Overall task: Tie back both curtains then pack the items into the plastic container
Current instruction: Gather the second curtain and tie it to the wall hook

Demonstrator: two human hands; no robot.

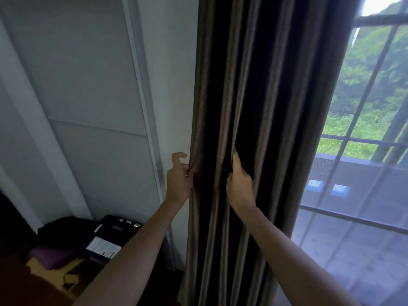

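Curtain (254, 129) hangs gathered down frame centre, 12 to 6 o'clock. Wall (170, 74) and sliding door panel (88, 74) at 9 to 10 o'clock of it. Window (371, 89) at 3 o'clock, sheer curtain (353, 228) across its lower part. Left hand (180, 180) on curtain's 9 o'clock edge; right hand (239, 184) among folds just beside, at its 3 o'clock. Black bag (114, 235) at 7 o'clock, low against the wall, cardboard box (55, 268) at its 8 o'clock.

Curtain (254, 107): dark brown, with lighter tan vertical stripes along the folds. Wall (170, 74): white. Wardrobe door (84, 74): pale grey. Sheer net (364, 217): white (green foliage visible through it). Cushion (50, 257): purple.
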